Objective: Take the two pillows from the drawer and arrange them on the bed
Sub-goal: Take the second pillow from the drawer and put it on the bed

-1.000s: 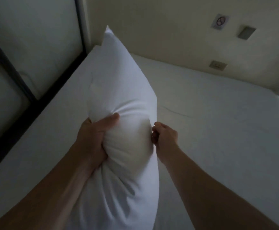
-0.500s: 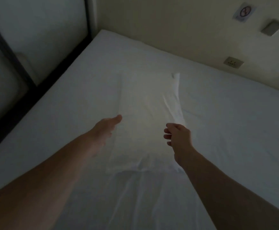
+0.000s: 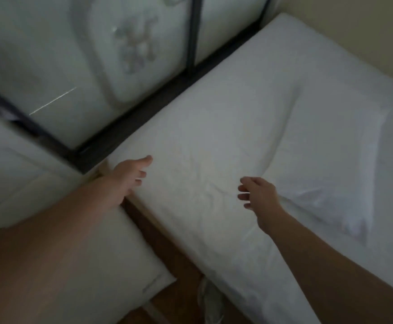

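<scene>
A white pillow (image 3: 326, 164) lies flat on the white-sheeted bed (image 3: 214, 127), right of centre. My right hand (image 3: 258, 195) hovers just left of the pillow's near corner, fingers spread and empty. My left hand (image 3: 130, 174) reaches over the bed's left edge, open with nothing in it. A second white pillow (image 3: 130, 260) lies below my left forearm in a wooden drawer (image 3: 167, 239) beside the bed, partly hidden by the arm.
A dark metal frame (image 3: 144, 108) with frosted white panels runs along the bed's far-left side. A beige wall (image 3: 366, 31) borders the head of the bed. A pale shoe (image 3: 210, 302) shows on the floor at the bottom.
The pillow was held upright in both hands, then let go onto the bed. My view has since swung left, and both empty hands have moved left toward the bed's edge.
</scene>
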### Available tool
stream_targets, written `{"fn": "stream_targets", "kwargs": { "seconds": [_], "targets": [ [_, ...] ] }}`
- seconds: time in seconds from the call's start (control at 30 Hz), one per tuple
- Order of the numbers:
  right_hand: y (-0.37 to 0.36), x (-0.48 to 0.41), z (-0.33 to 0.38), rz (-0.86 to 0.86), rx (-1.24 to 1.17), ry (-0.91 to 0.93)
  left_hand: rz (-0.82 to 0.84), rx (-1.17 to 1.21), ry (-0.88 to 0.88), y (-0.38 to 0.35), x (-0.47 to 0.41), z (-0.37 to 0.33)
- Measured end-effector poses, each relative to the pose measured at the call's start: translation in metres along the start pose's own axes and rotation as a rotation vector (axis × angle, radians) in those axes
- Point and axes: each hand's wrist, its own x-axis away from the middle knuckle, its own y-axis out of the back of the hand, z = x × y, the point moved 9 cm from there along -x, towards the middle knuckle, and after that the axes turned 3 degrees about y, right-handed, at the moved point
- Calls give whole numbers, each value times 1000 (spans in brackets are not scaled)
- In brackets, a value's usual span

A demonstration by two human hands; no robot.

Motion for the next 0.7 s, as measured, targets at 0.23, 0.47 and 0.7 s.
{"fn": "stream_targets", "kwargs": {
  "seconds": [0.23, 0.47, 0.7],
  "targets": [
    [-231, 95, -74, 307, 204, 38, -200, 62, 99, 205, 33, 208],
    [-418, 135, -219, 576, 712, 121, -340, -95, 94, 324, 22, 441],
    [-543, 148, -300, 823, 1533, 998, -300, -938, 13, 293, -75, 555]
  ]
}}
